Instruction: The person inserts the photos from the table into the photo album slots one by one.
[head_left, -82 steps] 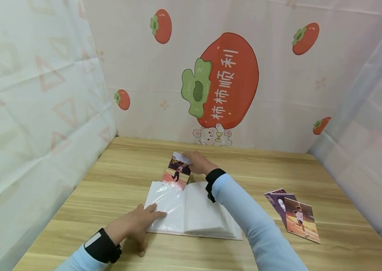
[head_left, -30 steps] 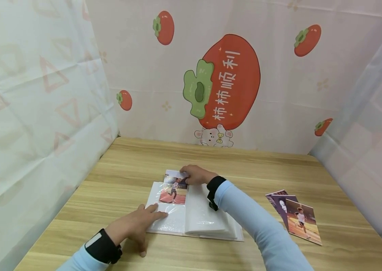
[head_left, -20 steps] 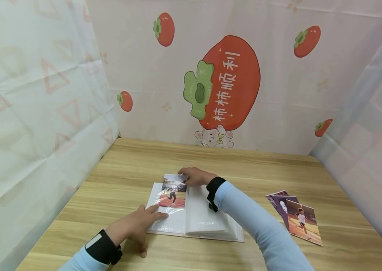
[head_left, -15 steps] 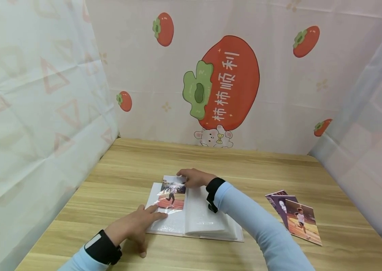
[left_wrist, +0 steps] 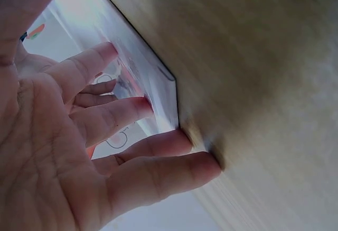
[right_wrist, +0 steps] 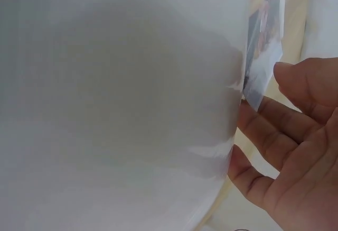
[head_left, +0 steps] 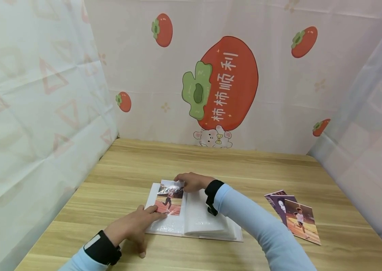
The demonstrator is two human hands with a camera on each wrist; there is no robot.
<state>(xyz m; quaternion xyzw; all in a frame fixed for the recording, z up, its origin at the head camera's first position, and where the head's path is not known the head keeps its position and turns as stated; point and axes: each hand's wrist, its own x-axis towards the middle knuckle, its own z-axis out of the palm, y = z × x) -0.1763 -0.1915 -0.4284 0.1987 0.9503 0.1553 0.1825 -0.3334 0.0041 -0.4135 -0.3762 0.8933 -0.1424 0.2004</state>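
Observation:
An open photo album (head_left: 168,225) lies on the table, its left page a clear plastic sleeve. A photo of a runner on a red track (head_left: 170,201) sits mostly inside that sleeve; a pale strip at its top sticks out beyond the page edge. My right hand (head_left: 194,182) pinches the photo's top right corner between thumb and fingers, as the right wrist view shows (right_wrist: 306,130). My left hand (head_left: 135,224) rests with spread, fairly straight fingers on the album's left edge, fingertips touching the sleeve near the photo's lower end; other fingers touch the table.
Several loose photos (head_left: 301,221) lie overlapping on the right of the wooden table (head_left: 136,158). Loose album pages (head_left: 206,214) stand slightly raised under my right wrist. Printed cloth walls (head_left: 143,67) enclose the table at the back and sides.
The runner photo has slid down toward me into the left sleeve, from mostly outside to mostly inside. My right hand moved down with it; my left hand stayed in place.

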